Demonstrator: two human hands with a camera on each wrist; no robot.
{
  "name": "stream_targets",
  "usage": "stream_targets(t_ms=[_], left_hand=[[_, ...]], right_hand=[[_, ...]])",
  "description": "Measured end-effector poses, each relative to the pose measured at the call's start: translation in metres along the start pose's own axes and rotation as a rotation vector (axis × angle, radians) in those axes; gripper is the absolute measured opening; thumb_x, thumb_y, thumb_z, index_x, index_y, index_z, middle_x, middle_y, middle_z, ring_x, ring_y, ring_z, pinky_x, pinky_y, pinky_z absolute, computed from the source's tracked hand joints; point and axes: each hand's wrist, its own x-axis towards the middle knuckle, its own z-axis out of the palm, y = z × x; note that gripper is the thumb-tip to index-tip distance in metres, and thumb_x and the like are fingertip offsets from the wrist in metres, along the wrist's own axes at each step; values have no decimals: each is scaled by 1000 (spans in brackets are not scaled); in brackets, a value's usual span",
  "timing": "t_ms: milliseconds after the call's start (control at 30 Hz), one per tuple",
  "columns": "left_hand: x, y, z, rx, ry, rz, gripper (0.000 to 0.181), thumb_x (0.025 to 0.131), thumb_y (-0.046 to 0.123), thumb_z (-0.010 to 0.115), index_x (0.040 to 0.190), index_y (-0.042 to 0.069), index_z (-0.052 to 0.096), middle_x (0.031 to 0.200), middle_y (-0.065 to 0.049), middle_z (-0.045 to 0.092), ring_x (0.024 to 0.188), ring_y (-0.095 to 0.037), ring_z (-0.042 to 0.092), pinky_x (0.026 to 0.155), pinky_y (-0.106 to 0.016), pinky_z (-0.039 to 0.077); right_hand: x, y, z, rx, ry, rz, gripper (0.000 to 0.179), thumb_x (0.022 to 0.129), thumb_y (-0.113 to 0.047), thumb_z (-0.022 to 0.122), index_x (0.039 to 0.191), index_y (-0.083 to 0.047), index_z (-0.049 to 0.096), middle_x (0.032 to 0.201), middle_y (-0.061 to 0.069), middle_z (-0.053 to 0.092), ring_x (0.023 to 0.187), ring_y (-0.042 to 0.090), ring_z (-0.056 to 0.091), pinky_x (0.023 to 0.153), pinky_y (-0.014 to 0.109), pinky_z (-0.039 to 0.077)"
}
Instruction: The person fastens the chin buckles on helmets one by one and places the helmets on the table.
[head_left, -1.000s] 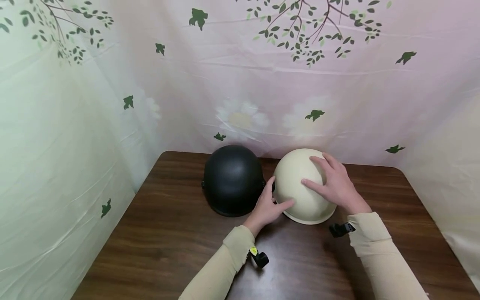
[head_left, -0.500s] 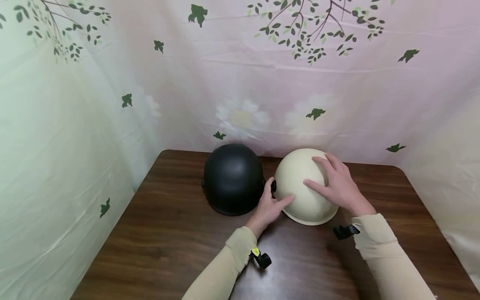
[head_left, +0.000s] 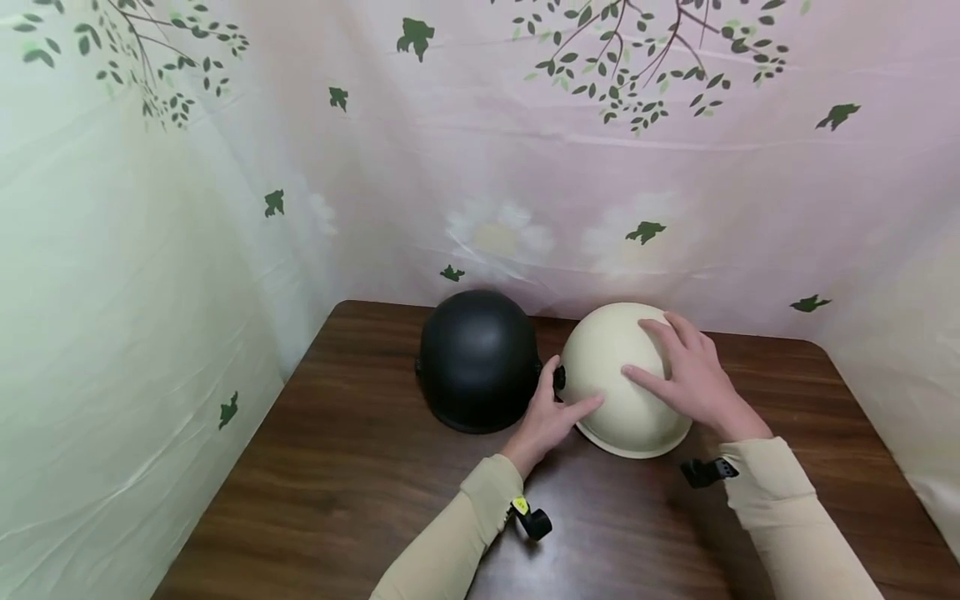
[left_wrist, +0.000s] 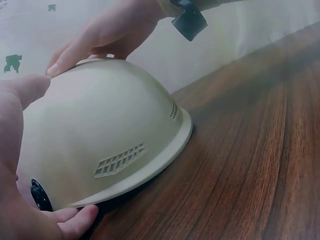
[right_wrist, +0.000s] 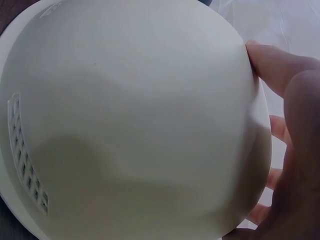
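Observation:
A cream safety helmet (head_left: pixel 609 354) sits dome up near the back of the table, with vent grilles (left_wrist: pixel 120 160) above its rim. My left hand (head_left: pixel 546 421) holds its left side, thumb on the shell. In the left wrist view, fingers of that hand reach under the rim, beside a black knob (left_wrist: pixel 40 194). My right hand (head_left: pixel 693 379) holds the upper right of the dome, thumb and fingers spread round the shell. The right wrist view shows that thumb (right_wrist: pixel 275 65) pressed to the helmet's edge.
A black helmet (head_left: pixel 478 358) stands dome up just left of the cream one, close to my left fingers. Both are on a dark wooden table (head_left: pixel 360 450). A patterned cloth backdrop (head_left: pixel 480 167) hangs behind the table and along both sides.
The head view has shifted slightly, so both helmets appear a little further right. Both hands keep their hold on the cream helmet, which stays in nearly the same place.

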Motion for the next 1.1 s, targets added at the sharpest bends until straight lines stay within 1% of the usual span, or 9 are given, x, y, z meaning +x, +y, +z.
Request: stream_targets(t_ms=[100,233,300,400,500,600,733,933,1100], left_hand=[[-2,0,1,-15,-3,16,101,95,46,82,175,25,22,179,-4,28,161,-29,37,126,-57,42],[-5,5,1,-38,-9,31,97,96,44,80,174,23,25,178,-4,29,163,-28,33,128,-59,39],[-7,7,2,-42,-9,36,95,96,42,81,173,24,27,178,-3,30,162,-26,35,127,-57,40],[-10,11,4,-42,-23,46,94,96,40,81,172,25,28,177,-3,31,147,-24,53,118,-49,50],[-13,19,4,-32,-31,68,94,95,40,82,172,28,29,173,-3,37,118,-19,70,100,-37,59],[-15,30,2,5,-20,100,94,94,44,81,172,31,29,168,-3,45,95,-12,72,86,-29,59],[-17,42,-2,57,5,147,94,94,46,81,172,29,31,164,-3,50,85,-10,68,80,-25,57],[-16,57,-10,153,61,222,89,93,42,84,168,26,38,160,-2,54,83,-7,62,75,-22,56],[-16,65,-9,127,56,280,85,94,34,84,166,20,41,157,-5,58,82,-5,66,76,-20,58]], right_hand=[[-1,1,-1,11,3,-10,78,99,-50,78,161,-16,44,173,32,25,150,67,24,103,84,34],[0,2,-2,40,11,-39,78,98,-47,80,160,-15,45,171,34,27,149,68,25,106,82,30],[-1,3,-4,56,11,-47,78,97,-45,80,160,-15,45,171,35,27,149,69,24,108,82,28],[-4,8,-9,82,8,-38,78,98,-43,80,161,-13,45,171,35,26,150,69,24,109,82,26],[-7,13,-15,118,3,-7,78,100,-41,78,163,-13,43,172,34,24,151,68,22,106,84,27],[-8,18,-20,157,8,9,78,102,-40,75,165,-12,40,173,33,24,154,64,20,104,85,29],[-6,23,-24,208,28,-1,79,103,-35,74,167,-10,38,172,32,27,158,60,19,107,88,28],[-8,20,-29,313,10,36,81,106,-33,69,172,-9,28,175,32,21,158,57,19,107,85,32],[-15,24,-32,348,-26,98,83,110,-36,63,175,-11,19,176,32,14,156,56,20,103,81,38]])
